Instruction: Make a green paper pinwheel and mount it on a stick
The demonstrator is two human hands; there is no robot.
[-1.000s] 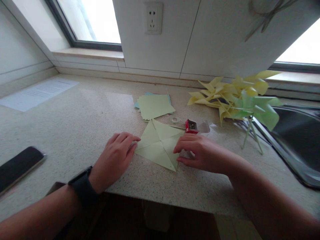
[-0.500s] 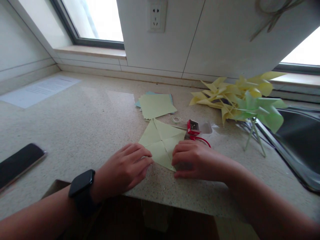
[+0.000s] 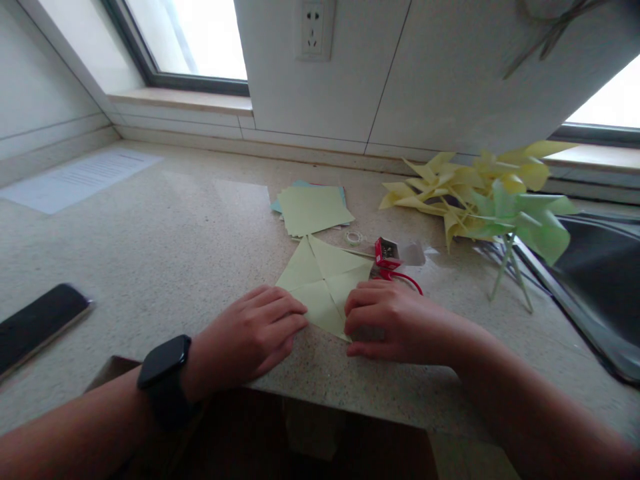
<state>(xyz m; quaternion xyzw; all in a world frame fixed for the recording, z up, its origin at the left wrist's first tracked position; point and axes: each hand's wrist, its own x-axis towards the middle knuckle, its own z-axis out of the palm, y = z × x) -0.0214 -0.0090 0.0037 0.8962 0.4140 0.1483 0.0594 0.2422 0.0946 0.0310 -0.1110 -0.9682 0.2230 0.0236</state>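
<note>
A pale green square of paper (image 3: 324,275) with crossing diagonal creases lies on the counter, one corner toward the back. My left hand (image 3: 257,330) is at its left corner, fingers bent together with the tips on the edge; the thumb is mostly hidden. At the near right corner, my right hand (image 3: 390,320) has curled fingers and thumb closed on the paper's edge. Just beyond my right hand lie red-handled scissors (image 3: 403,279), partly covered, and a small open red box (image 3: 387,253) of pins. A small white ring-shaped item (image 3: 354,237) lies behind the paper.
Behind is a stack of coloured paper squares (image 3: 316,210). Yellow pinwheels (image 3: 435,187) and a green pinwheel (image 3: 525,217) lie at the right, beside a dark sink (image 3: 605,267). On the left are a phone (image 3: 43,323) and a printed sheet (image 3: 83,179). The counter's front edge runs below my hands.
Both hands stay at the paper's near edges; the left fingertips have shifted very slightly right. The paper stays in place, and the view has tilted slightly.
</note>
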